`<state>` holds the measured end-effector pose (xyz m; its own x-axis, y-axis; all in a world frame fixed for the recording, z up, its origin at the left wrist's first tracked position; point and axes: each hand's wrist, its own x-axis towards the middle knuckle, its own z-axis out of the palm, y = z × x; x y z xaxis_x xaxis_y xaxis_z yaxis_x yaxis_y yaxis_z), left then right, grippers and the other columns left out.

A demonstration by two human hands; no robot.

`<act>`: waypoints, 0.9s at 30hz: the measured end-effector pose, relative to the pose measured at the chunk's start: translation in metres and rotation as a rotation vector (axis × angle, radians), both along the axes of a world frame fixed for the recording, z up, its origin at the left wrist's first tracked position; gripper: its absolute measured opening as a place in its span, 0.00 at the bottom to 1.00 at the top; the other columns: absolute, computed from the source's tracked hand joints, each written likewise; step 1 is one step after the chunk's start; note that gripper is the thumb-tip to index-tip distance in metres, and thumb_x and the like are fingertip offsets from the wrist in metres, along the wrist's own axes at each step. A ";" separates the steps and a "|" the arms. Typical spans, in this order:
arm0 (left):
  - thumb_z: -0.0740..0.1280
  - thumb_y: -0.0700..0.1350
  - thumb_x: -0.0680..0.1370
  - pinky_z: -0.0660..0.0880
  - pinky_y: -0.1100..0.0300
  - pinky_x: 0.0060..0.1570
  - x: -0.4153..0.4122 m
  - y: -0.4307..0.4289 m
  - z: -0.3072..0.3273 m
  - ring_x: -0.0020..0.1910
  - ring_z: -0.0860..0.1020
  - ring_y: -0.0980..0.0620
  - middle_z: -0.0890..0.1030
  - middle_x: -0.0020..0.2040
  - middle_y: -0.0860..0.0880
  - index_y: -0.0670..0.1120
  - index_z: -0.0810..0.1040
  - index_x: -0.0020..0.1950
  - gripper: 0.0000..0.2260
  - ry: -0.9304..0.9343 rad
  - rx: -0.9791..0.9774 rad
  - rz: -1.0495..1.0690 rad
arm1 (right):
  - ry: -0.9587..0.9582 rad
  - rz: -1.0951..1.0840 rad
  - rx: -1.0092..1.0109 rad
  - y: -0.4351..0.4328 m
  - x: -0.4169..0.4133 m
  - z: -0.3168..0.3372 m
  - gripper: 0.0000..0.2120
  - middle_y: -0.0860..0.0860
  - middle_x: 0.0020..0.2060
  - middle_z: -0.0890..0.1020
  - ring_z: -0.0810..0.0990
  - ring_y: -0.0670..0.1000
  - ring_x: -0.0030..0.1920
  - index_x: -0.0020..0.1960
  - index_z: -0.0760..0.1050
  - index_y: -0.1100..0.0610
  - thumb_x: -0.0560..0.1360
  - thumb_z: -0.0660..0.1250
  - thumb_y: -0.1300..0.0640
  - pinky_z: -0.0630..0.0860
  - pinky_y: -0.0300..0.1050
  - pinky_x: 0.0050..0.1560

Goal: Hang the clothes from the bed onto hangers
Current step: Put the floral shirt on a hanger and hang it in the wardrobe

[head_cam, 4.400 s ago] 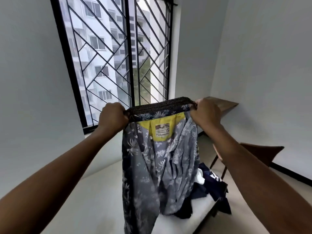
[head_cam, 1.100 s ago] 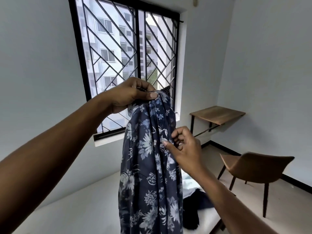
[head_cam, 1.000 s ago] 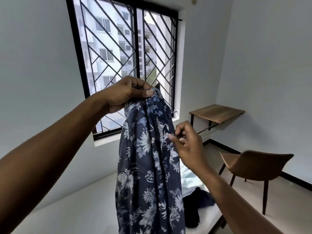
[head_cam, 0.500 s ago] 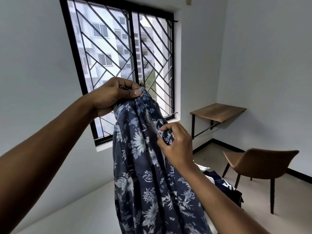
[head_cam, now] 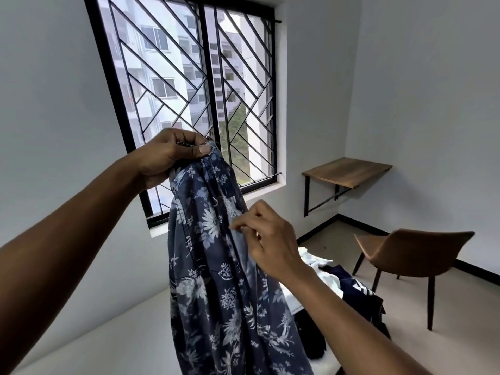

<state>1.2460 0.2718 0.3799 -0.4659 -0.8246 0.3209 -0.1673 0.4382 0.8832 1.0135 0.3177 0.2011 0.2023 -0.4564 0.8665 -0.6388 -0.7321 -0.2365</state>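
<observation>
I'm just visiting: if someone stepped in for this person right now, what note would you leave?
Left hand grips the floral shirt by its top, holding it up.
Right hand pinches the shirt's front.
More clothes lie heaped on the bed.
No hanger is in view.
Done: one shirt lifted.
Left: get it on a hanger, then the heap.

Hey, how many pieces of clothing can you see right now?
3 I can tell apart: the floral shirt held up by the left hand, and a white garment and a dark striped garment piled on the bed. More may be hidden behind the shirt.
</observation>
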 end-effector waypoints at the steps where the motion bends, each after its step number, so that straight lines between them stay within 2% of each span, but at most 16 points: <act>1: 0.74 0.43 0.77 0.82 0.58 0.42 -0.003 0.002 0.001 0.38 0.83 0.48 0.84 0.43 0.41 0.36 0.81 0.49 0.10 -0.008 -0.002 -0.008 | -0.005 -0.025 0.055 -0.004 0.005 -0.001 0.14 0.44 0.46 0.74 0.74 0.43 0.38 0.60 0.84 0.49 0.78 0.71 0.64 0.69 0.29 0.37; 3: 0.70 0.40 0.78 0.81 0.59 0.40 -0.008 0.008 0.003 0.38 0.82 0.48 0.83 0.42 0.41 0.35 0.80 0.48 0.08 -0.037 -0.008 -0.034 | -0.072 -0.061 0.171 -0.013 0.014 -0.001 0.16 0.44 0.47 0.75 0.77 0.45 0.41 0.65 0.82 0.48 0.81 0.69 0.62 0.73 0.35 0.39; 5: 0.69 0.40 0.78 0.81 0.59 0.39 -0.011 0.013 0.004 0.37 0.82 0.47 0.82 0.42 0.40 0.31 0.77 0.50 0.10 -0.074 -0.024 -0.054 | -0.222 -0.002 0.307 -0.023 0.021 0.002 0.16 0.45 0.50 0.76 0.77 0.45 0.44 0.67 0.81 0.49 0.81 0.68 0.61 0.76 0.41 0.43; 7: 0.69 0.39 0.78 0.81 0.59 0.38 -0.012 0.017 0.005 0.37 0.82 0.47 0.82 0.42 0.39 0.30 0.77 0.50 0.11 -0.097 -0.033 -0.062 | -0.346 0.084 0.406 -0.028 0.027 0.005 0.16 0.48 0.52 0.78 0.78 0.44 0.46 0.66 0.81 0.51 0.80 0.69 0.63 0.75 0.40 0.49; 9: 0.70 0.39 0.78 0.81 0.59 0.39 -0.010 0.019 0.005 0.37 0.82 0.47 0.82 0.42 0.39 0.31 0.77 0.49 0.10 -0.095 -0.032 -0.066 | -0.391 0.167 0.423 -0.029 0.032 0.008 0.15 0.49 0.52 0.79 0.78 0.41 0.48 0.61 0.83 0.55 0.79 0.68 0.69 0.74 0.36 0.54; 12: 0.71 0.40 0.78 0.80 0.58 0.41 -0.001 0.018 0.005 0.39 0.80 0.44 0.80 0.44 0.37 0.30 0.76 0.50 0.12 -0.091 -0.027 -0.079 | -0.386 0.334 0.534 -0.029 0.037 0.009 0.18 0.51 0.52 0.78 0.79 0.39 0.53 0.57 0.83 0.56 0.78 0.63 0.74 0.73 0.31 0.56; 15: 0.70 0.40 0.78 0.80 0.59 0.39 0.008 0.017 0.004 0.37 0.80 0.47 0.80 0.41 0.39 0.34 0.78 0.47 0.08 -0.082 -0.014 -0.078 | -0.319 0.441 0.695 -0.032 0.034 0.009 0.18 0.53 0.62 0.79 0.77 0.45 0.64 0.64 0.80 0.57 0.82 0.61 0.72 0.69 0.34 0.67; 19: 0.69 0.38 0.78 0.80 0.60 0.38 0.021 0.013 -0.004 0.37 0.81 0.49 0.81 0.41 0.40 0.35 0.80 0.47 0.05 -0.044 0.000 -0.025 | -0.276 0.561 0.835 -0.024 0.025 0.014 0.19 0.42 0.57 0.80 0.77 0.38 0.60 0.57 0.79 0.46 0.84 0.61 0.70 0.67 0.36 0.65; 21: 0.69 0.38 0.78 0.80 0.60 0.39 0.025 0.010 -0.009 0.38 0.81 0.48 0.81 0.41 0.40 0.36 0.80 0.47 0.05 -0.033 0.016 -0.015 | -0.203 0.560 0.894 -0.023 0.021 0.017 0.20 0.43 0.65 0.78 0.74 0.43 0.70 0.61 0.78 0.42 0.85 0.61 0.67 0.65 0.41 0.71; 23: 0.69 0.38 0.78 0.81 0.59 0.40 0.026 0.009 -0.014 0.39 0.81 0.46 0.81 0.42 0.39 0.36 0.81 0.47 0.05 -0.031 0.029 -0.022 | -0.118 0.588 0.962 -0.019 0.018 0.022 0.24 0.42 0.73 0.72 0.67 0.46 0.77 0.67 0.74 0.41 0.84 0.61 0.68 0.62 0.47 0.76; 25: 0.69 0.38 0.78 0.81 0.60 0.40 0.026 0.008 -0.018 0.38 0.81 0.48 0.82 0.41 0.41 0.35 0.80 0.47 0.06 -0.023 0.037 -0.027 | -0.050 0.646 1.037 -0.014 0.015 0.029 0.30 0.39 0.74 0.67 0.66 0.42 0.76 0.74 0.67 0.42 0.83 0.61 0.71 0.64 0.44 0.76; 26: 0.70 0.39 0.77 0.80 0.60 0.40 0.026 0.007 -0.019 0.38 0.81 0.49 0.82 0.40 0.42 0.33 0.79 0.48 0.08 -0.022 0.042 -0.031 | -0.031 0.690 1.076 -0.012 0.013 0.031 0.32 0.36 0.71 0.70 0.71 0.37 0.70 0.77 0.64 0.44 0.82 0.60 0.73 0.68 0.38 0.71; 27: 0.72 0.40 0.78 0.80 0.61 0.40 0.026 0.006 -0.021 0.37 0.81 0.49 0.82 0.41 0.42 0.30 0.78 0.50 0.12 -0.020 0.045 -0.041 | -0.019 0.728 1.115 -0.011 0.011 0.031 0.33 0.33 0.65 0.73 0.76 0.32 0.59 0.78 0.62 0.47 0.82 0.60 0.75 0.71 0.32 0.62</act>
<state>1.2724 0.2781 0.3591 -0.5051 -0.8182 0.2747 -0.1679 0.4053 0.8986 1.0250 0.3064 0.2325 0.6933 -0.7126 0.1071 -0.1775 -0.3129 -0.9331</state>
